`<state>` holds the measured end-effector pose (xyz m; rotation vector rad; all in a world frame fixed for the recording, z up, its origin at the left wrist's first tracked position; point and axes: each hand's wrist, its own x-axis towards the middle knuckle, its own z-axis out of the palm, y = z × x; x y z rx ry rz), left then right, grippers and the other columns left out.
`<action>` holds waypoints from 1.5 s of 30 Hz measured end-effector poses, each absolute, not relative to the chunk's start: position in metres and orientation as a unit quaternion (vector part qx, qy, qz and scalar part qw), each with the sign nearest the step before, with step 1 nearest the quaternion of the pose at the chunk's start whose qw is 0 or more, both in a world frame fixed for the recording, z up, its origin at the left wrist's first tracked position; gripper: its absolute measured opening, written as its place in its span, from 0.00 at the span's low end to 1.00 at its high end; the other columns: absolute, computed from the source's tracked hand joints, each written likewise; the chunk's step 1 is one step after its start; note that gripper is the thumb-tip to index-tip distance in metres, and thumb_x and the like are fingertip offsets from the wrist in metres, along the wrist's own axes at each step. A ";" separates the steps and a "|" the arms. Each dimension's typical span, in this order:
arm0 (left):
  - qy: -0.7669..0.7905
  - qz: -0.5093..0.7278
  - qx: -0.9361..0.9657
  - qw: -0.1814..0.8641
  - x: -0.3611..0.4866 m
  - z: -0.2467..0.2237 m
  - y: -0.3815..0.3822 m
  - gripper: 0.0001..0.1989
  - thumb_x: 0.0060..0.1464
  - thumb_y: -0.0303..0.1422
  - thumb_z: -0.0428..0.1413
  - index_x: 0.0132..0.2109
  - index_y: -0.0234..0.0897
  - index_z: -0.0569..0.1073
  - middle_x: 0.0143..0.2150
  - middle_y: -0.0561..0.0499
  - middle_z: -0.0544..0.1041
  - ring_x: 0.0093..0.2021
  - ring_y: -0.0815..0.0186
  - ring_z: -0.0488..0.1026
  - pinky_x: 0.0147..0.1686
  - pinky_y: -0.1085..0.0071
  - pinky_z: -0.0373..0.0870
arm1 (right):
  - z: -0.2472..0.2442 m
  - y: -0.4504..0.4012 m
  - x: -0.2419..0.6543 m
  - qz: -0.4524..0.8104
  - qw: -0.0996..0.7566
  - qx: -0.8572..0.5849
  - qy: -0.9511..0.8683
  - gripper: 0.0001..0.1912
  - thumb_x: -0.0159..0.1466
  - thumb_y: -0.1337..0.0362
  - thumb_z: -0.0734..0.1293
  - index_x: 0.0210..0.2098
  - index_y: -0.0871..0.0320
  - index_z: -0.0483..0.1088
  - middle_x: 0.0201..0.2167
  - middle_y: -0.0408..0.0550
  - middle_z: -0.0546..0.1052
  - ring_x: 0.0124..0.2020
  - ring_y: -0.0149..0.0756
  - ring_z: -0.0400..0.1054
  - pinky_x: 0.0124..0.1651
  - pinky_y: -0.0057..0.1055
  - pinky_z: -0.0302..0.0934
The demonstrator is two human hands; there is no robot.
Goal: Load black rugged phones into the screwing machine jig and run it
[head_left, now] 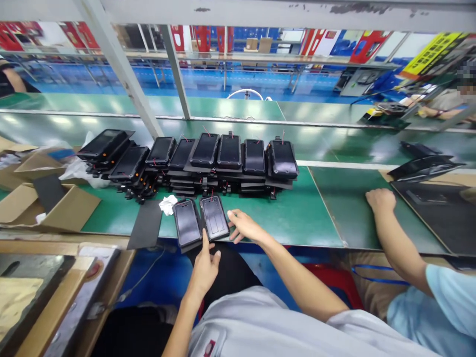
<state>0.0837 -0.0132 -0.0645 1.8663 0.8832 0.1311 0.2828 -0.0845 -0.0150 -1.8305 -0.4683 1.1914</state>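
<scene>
At the near edge of the green surface point(308, 223): two black devices with dark screens, lying face up side by side, slightly askew.
Right-hand device point(214, 218): between the wearer's hands; red wire at its top end.
Left-hand device point(187, 223): just beside it, dark sheet showing under its lower end.
Left hand point(206, 267): index finger extended to the lower left corner of the right-hand device, other fingers loosely bent; nothing gripped; whether the fingertip presses, cannot tell.
Right hand point(245, 225): at the right side of the same device, thumb and fingers spread apart, nothing pinched; contact with the edge, cannot tell.
Stacked devices point(228, 151): long row behind the pair, several layers high, dark sheets between layers, thin red wires standing up from some.
Crumpled white paper point(168, 204): near the top of the left-hand device.
Black sheet point(146, 224): flat, left of the pair, overhanging the near edge.
Cardboard box point(76, 210): further left, flaps up.
Co-worker's hand point(381, 201): well apart at right, fingers curled, beside a black board point(439, 208).
Red stool point(336, 282): partly visible below the surface.
</scene>
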 end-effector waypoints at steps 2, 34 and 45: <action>0.359 0.094 0.751 0.546 0.086 -0.076 -0.011 0.44 0.62 0.39 0.54 0.77 0.40 0.41 0.57 0.38 0.78 0.37 0.62 0.79 0.51 0.58 0.73 | -0.021 -0.086 0.288 0.515 0.492 -0.688 -0.138 0.24 0.72 0.45 0.59 0.54 0.59 0.62 0.44 0.59 0.76 0.23 0.37 0.75 0.25 0.36 0.72; 0.308 0.161 0.392 0.852 0.103 -0.038 -0.022 0.15 0.58 0.41 0.63 0.40 0.34 0.71 0.33 0.47 0.80 0.25 0.68 0.74 0.23 0.73 0.65 | -0.053 -0.100 0.258 0.547 0.683 -0.483 -0.021 0.06 0.70 0.64 0.61 0.39 0.60 0.68 0.34 0.48 0.79 0.37 0.37 0.78 0.45 0.45 0.76; 0.351 0.190 0.479 0.782 0.118 -0.017 -0.008 0.16 0.58 0.43 0.61 0.34 0.35 0.68 0.27 0.52 0.76 0.16 0.74 0.65 0.13 0.79 0.52 | -0.047 -0.132 0.249 0.546 0.666 -0.509 -0.016 0.05 0.65 0.62 0.65 0.38 0.57 0.67 0.27 0.42 0.75 0.28 0.33 0.74 0.45 0.45 0.75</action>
